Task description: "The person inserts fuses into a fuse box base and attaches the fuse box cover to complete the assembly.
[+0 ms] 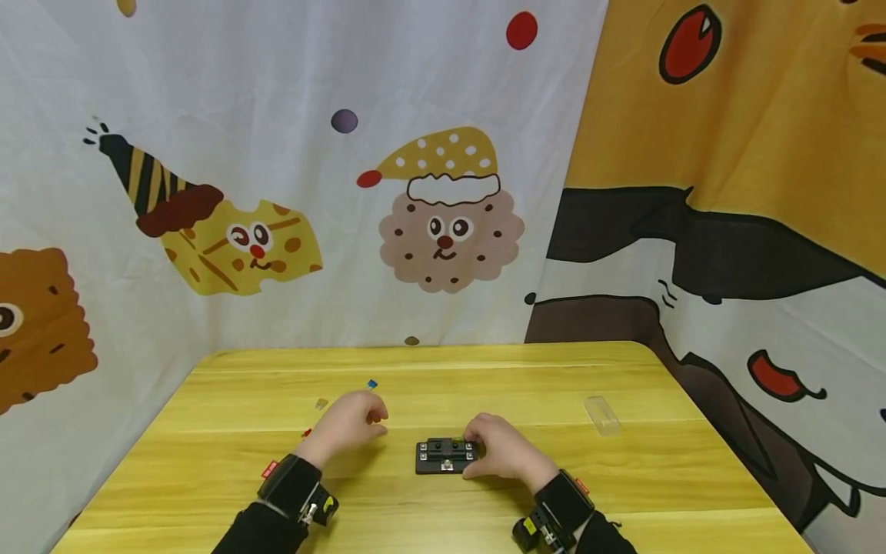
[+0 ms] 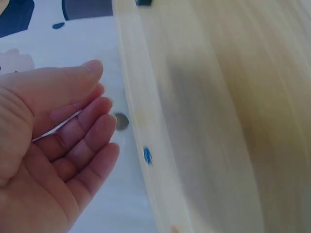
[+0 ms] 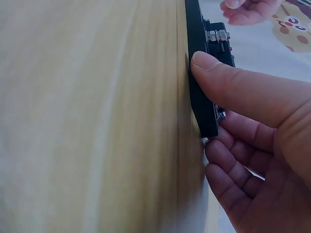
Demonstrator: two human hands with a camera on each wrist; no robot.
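Note:
A flat black block with metal screw terminals (image 1: 438, 466) lies on the yellow wood-grain table. My right hand (image 1: 511, 452) grips its right end, thumb along the near edge and fingers round the far side. In the right wrist view, the thumb presses the side of the black base (image 3: 195, 92), and hex nuts show on its top. To the left of the block, my left hand (image 1: 348, 423) hangs over the table with its fingers loosely curved and nothing in them. A small blue piece (image 1: 372, 384) lies just beyond that hand.
A small tan piece (image 1: 321, 403) and a red piece (image 1: 307, 433), partly hidden by the left wrist, lie at the left. A clear plastic case (image 1: 602, 416) sits at the right. Printed curtains hang behind the table (image 1: 388, 508).

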